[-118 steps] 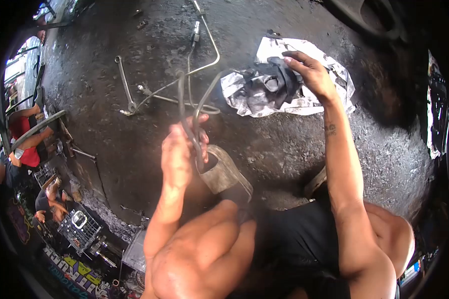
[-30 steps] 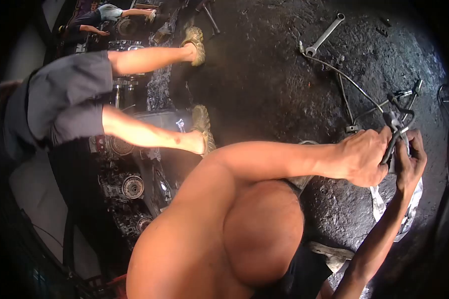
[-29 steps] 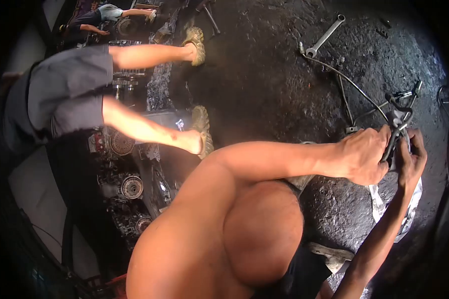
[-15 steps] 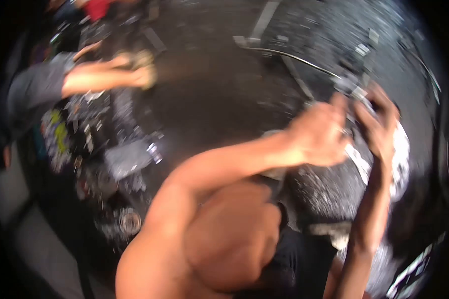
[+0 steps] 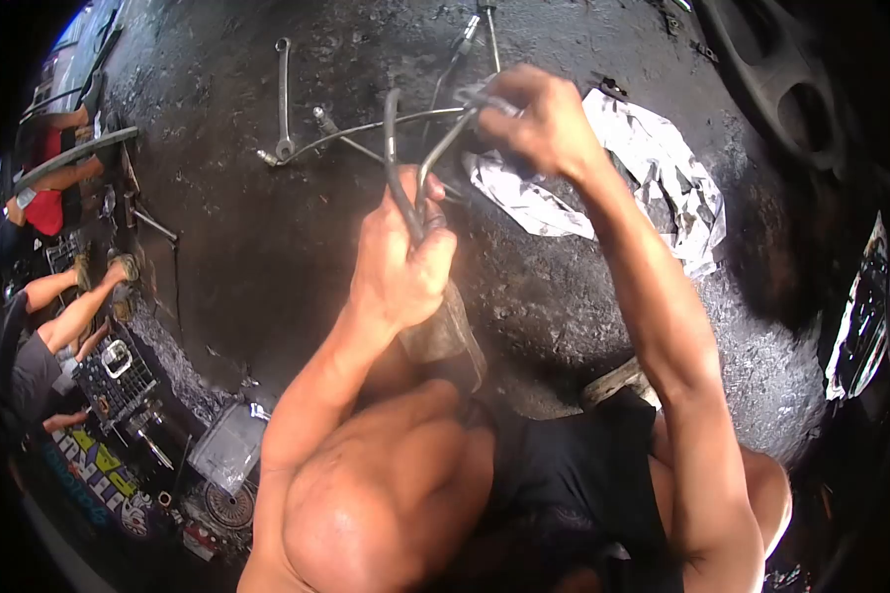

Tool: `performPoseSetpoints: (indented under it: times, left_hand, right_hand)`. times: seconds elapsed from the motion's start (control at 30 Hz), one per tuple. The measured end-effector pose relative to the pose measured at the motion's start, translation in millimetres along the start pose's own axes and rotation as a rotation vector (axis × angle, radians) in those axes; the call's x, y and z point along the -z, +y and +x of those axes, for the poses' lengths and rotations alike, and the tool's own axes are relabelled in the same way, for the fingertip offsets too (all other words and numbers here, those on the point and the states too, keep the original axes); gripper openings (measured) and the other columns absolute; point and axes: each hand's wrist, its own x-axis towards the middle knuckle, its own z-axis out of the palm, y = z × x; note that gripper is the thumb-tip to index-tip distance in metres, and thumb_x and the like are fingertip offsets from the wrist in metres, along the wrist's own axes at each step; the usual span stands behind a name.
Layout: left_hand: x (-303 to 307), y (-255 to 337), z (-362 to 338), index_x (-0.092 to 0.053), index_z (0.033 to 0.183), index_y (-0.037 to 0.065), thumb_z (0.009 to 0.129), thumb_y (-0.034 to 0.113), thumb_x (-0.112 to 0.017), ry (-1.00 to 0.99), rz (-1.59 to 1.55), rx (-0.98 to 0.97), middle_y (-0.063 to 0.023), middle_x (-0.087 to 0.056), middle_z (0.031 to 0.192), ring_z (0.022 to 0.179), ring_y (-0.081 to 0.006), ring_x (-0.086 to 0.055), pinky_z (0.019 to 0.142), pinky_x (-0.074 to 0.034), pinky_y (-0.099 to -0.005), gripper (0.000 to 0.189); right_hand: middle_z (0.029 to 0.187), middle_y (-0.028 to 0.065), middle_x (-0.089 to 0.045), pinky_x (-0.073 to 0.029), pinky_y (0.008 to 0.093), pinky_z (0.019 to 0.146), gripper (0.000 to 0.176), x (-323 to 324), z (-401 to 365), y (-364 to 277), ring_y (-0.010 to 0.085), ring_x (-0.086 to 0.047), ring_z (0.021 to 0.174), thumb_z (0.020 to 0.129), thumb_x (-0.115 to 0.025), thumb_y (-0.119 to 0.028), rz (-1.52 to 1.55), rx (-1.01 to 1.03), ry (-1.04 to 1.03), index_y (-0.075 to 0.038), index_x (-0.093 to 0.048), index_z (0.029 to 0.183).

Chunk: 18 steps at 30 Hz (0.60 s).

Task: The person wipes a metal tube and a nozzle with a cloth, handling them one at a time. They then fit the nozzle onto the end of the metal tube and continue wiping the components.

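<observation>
My left hand (image 5: 400, 262) is closed round a dark bent tube (image 5: 393, 138) and a thinner metal arm (image 5: 440, 148), which form a V above the fist. The metal arm reaches up to my right hand (image 5: 544, 119). Blurred fingers of that hand pinch the end of a thin cable (image 5: 366, 125), beside a grey metal piece too smeared to name. The cable curves left to a fitting on the dark floor. Left of it lies a combination wrench (image 5: 285, 94). A white rag (image 5: 672, 188) is spread under and right of my right hand.
Long tools (image 5: 457, 59) lie at the top centre. A dark wheel-like part (image 5: 776, 79) stands top right. At the left, other people's legs (image 5: 74, 301) show among engine parts, a grey box (image 5: 229, 447) and a round disc (image 5: 229, 502). A stone-like block (image 5: 618, 383) lies near my knee.
The view has swung right, and the hands now appear further left and higher. They were together at the grey metal piece; my left hand is now lower, on the bent tube.
</observation>
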Motion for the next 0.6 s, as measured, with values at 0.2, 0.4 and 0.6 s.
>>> performPoseSetpoints:
  times: [0.2, 0.4, 0.6]
  left_hand:
    - [5.9, 10.9, 3.8, -0.044, 0.102, 0.008, 0.077, 0.005, -0.047, -0.005, -0.360, 0.238, 0.0007, -0.044, 0.070, 0.048, -0.0061, -0.038, 0.038, -0.036, -0.0234, 0.026]
    - [10.8, 6.4, 5.3, -0.043, 0.104, 0.009, 0.076, 0.003, -0.047, 0.002, -0.530, 0.328, 0.0010, -0.045, 0.070, 0.048, -0.0061, -0.038, 0.039, -0.037, -0.0247, 0.029]
    - [5.5, 6.4, 2.8, -0.045, 0.103, 0.011, 0.077, 0.007, -0.045, -0.009, -0.445, 0.274, 0.0010, -0.046, 0.070, 0.048, -0.0062, -0.038, 0.039, -0.035, -0.0241, 0.027]
  right_hand:
    - [0.081, 0.0128, -0.062, -0.050, 0.0371, 0.068, 0.023, -33.0, -19.7, 1.0, 0.0263, -0.062, 0.075, 0.073, -0.067, -0.017, 0.020, 0.334, 0.184, -0.003, -0.070, 0.090]
    - [0.078, 0.0111, -0.058, -0.049, 0.0363, 0.064, 0.023, -47.3, -28.8, -4.6, 0.0244, -0.060, 0.071, 0.074, -0.066, -0.016, 0.074, 0.493, 0.131, -0.005, -0.069, 0.094]
    - [0.084, 0.0139, -0.060, -0.050, 0.0394, 0.069, 0.024, -42.4, -29.7, -13.1, 0.0319, -0.062, 0.077, 0.072, -0.067, -0.017, 0.030, 0.519, 0.082, -0.003, -0.067, 0.091]
